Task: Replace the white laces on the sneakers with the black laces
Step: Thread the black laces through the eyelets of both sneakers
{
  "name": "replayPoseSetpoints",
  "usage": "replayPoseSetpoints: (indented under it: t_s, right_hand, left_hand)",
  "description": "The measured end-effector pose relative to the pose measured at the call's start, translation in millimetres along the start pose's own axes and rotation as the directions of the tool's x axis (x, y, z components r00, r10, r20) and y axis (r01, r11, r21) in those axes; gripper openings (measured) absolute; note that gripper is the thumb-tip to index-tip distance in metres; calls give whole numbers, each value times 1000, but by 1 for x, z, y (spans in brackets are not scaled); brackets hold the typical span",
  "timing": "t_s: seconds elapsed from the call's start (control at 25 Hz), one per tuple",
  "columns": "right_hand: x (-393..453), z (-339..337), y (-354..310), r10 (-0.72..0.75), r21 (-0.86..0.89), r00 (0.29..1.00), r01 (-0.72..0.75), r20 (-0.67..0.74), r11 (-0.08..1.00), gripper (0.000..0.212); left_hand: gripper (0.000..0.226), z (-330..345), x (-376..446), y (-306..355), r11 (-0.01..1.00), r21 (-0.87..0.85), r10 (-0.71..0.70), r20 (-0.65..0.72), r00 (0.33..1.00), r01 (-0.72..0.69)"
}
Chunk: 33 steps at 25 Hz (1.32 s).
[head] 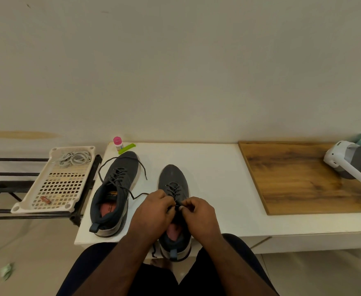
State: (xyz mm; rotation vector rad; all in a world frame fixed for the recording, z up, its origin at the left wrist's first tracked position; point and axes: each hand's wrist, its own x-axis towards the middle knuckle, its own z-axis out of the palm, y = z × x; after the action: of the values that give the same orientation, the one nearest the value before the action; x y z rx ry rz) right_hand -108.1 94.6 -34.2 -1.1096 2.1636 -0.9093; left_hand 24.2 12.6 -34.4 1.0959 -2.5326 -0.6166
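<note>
Two dark grey sneakers stand on the white table point(213, 167). The left sneaker point(113, 193) carries a black lace whose loose ends trail over the table. The right sneaker point(174, 189) sits at the table's front edge, laced in black over its lower eyelets. My left hand point(154, 210) and my right hand point(198, 214) meet over its tongue, each pinching the black lace point(176, 207) near the upper eyelets. One lace end hangs below the table edge beside my left forearm. The white laces point(73, 158) lie bundled in a cream plastic tray point(36, 201) to the left.
The tray rests on a black metal rack point(8, 184) left of the table. A pink-capped small bottle point(118, 143) and a green clip point(127, 148) stand at the table's back. A wooden board point(299, 178) holds a white headset point(346, 161) on the right.
</note>
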Motion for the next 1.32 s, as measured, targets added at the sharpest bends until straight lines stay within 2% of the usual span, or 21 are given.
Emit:
replayPoseSetpoints:
  t_s: [0.16,0.56,0.72,1.08,1.32]
  right_hand:
    - [4,0,5,61,136,997,-67,47,988,9]
    - [5,1,11,44,216,998,-55,54,975,14]
    - [7,-3,12,62,326,992,-94,106,941,29]
    - [19,-1,13,44,129,995,-54,84,990,16]
    - [23,-4,4,-34,-76,988,46,153,996,15]
  left_hand:
    - [19,7,1,10,999,45,-21,-3,1000,22]
    - [19,18,-1,9,998,10,-65,-40,997,66]
    - [15,19,-3,8,996,5,-87,-84,993,87]
    - [10,22,-5,10,986,-21,-164,-99,981,163]
    - [6,21,-6,11,979,-74,-199,-95,975,193]
